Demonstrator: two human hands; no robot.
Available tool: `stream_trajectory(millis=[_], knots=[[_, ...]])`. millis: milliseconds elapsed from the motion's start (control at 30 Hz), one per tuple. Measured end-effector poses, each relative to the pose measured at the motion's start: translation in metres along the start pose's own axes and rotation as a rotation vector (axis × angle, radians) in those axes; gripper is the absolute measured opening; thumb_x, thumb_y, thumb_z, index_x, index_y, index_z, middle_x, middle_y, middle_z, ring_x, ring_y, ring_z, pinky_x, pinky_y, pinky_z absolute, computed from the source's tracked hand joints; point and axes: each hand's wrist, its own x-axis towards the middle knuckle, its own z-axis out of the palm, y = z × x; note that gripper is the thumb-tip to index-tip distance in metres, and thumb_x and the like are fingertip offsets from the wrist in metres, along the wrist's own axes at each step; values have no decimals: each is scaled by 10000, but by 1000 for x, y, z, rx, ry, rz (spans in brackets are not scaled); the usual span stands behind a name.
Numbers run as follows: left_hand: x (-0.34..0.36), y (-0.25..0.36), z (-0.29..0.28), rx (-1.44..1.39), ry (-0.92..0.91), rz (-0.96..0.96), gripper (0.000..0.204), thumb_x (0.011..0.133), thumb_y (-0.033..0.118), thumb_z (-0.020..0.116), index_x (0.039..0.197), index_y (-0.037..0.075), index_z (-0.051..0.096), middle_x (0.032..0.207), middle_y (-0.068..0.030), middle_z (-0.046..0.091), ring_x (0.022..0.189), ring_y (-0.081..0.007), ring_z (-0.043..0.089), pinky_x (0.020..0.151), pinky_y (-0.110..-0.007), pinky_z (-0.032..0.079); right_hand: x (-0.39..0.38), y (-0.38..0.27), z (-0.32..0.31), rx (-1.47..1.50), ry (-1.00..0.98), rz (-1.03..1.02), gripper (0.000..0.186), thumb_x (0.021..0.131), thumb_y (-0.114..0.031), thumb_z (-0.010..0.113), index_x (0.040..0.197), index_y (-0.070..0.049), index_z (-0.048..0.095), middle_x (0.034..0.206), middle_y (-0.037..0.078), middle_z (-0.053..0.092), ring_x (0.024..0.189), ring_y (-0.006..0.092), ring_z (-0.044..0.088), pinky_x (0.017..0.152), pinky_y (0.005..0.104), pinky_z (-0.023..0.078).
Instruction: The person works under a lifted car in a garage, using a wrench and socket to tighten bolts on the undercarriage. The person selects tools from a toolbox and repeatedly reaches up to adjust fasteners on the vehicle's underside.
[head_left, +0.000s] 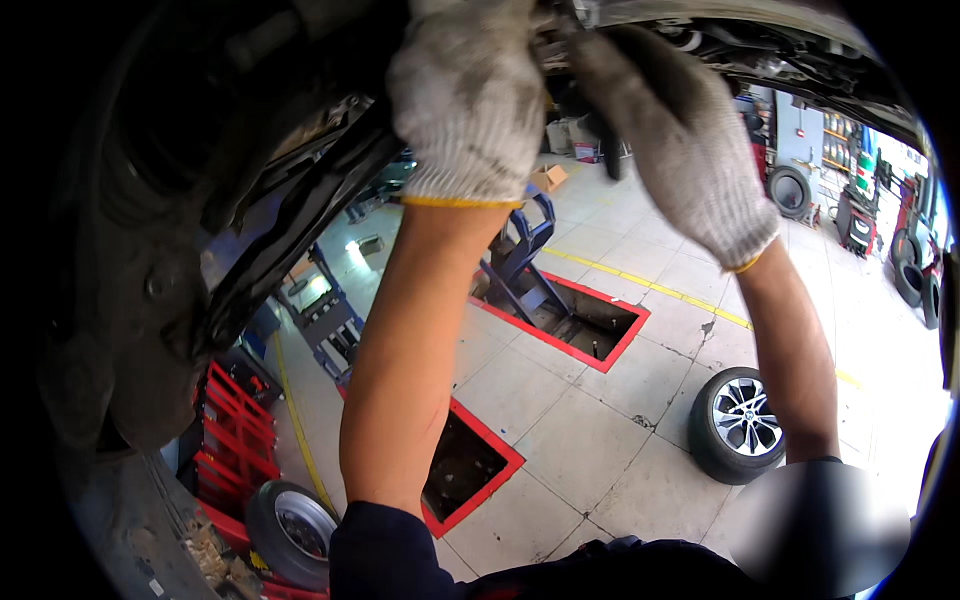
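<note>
Underbody of dark, grimy metal (800,62) across the top, and up at it is the left hand (465,110), in a grey-white knitted glove with a yellow cuff (458,170), its back showing, fingertips lost; whether it grips anything, I cannot tell. Just below the underbody, over to the right, the right hand (690,145), gloved to match, fingers bent and blurred, its hold equally impossible to call. And look between them: a narrow black piece (609,150), tool or car part unclear, hanging beneath the underbody, long axis close to upright, right of the left hand and just beside the right, so the right hand is nearer! Well below the underbody, on the pale tiled floor (560,420), sits a black-tyred wheel with silver spokes (740,425). Lettering? None legible on glove or black piece; the wheel's centre is too small to read.
</note>
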Motion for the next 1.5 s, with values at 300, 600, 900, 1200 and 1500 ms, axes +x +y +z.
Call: stream_trajectory(millis=[300, 600, 900, 1200, 1500], knots=[[2, -19, -1, 698, -105, 422, 235, 959, 288, 708, 1185, 224, 722, 1305, -237, 577, 1084, -376, 696, 869, -450, 627, 9, 12, -5, -596, 205, -177, 224, 980, -255, 630, 1109, -76, 673, 904, 148, 723, 825, 352, 708, 732, 465, 553], [2, -7, -1, 742, -126, 354, 281, 982, 252, 684, 1263, 262, 686, 1364, -190, 546, 1134, -339, 697, 882, -444, 631, 18, 34, -11, -687, 332, -341, 223, 965, -245, 588, 1018, -31, 622, 736, 169, 687, 715, 345, 710, 624, 477, 550], [0, -7, 0, 680, -163, 263, 283, 998, 265, 662, 1269, 199, 705, 1265, -223, 585, 1102, -351, 696, 904, -426, 604, 11, 27, -5, -524, 226, -303, 251, 967, -274, 611, 919, -31, 648, 684, 175, 644, 677, 345, 689, 617, 479, 541], [1, -4, 2, 686, -139, 292, 282, 949, 183, 719, 1230, 200, 696, 1349, -230, 550, 1061, -384, 719, 840, -441, 647, 7, 26, -22, -422, 275, -174, 290, 972, -325, 625, 962, -37, 654, 752, 173, 676, 726, 356, 697, 634, 453, 552], [0, -6, -2, 688, -147, 271, 293, 978, 178, 688, 1271, 166, 681, 1358, -221, 553, 1111, -374, 710, 849, -443, 652, 5, 1, -17, -339, -25, 9, 333, 920, -312, 692, 1034, -5, 634, 821, 197, 698, 783, 372, 710, 702, 468, 560]])
